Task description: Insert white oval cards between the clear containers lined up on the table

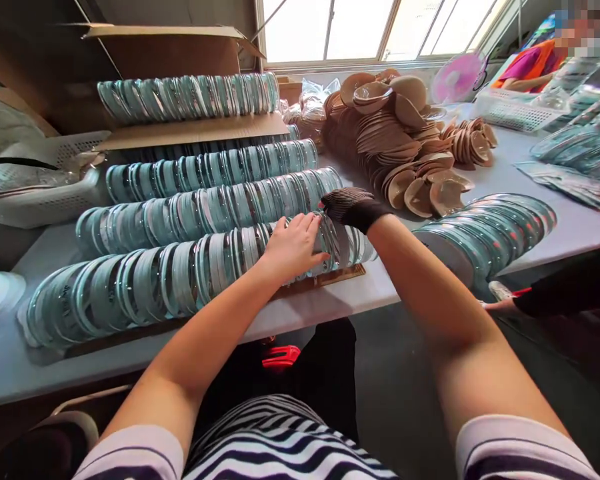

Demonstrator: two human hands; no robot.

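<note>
My left hand (295, 247) is bare and lies over the top of the front row of round, glossy, clear discs (145, 283), fingers stretched out and thumb apart. My right hand (353, 205), in a black fishnet-like glove, bends down at the right part of the same row, close beside my left fingertips. Its fingers are curled together, and what they grip, if anything, is hidden. The discs stand on edge, packed face to face with pale layers between them. Right behind is a second row of discs (205, 207).
More disc rows (190, 97) lie behind, one on a cardboard flap (195, 131). Brown cup-shaped pieces (390, 143) are heaped on the white table (330, 303). Another disc row (490, 233) is at right. A pink fan (457, 77), white baskets (517, 107) and a person in orange (535, 63) are farther back.
</note>
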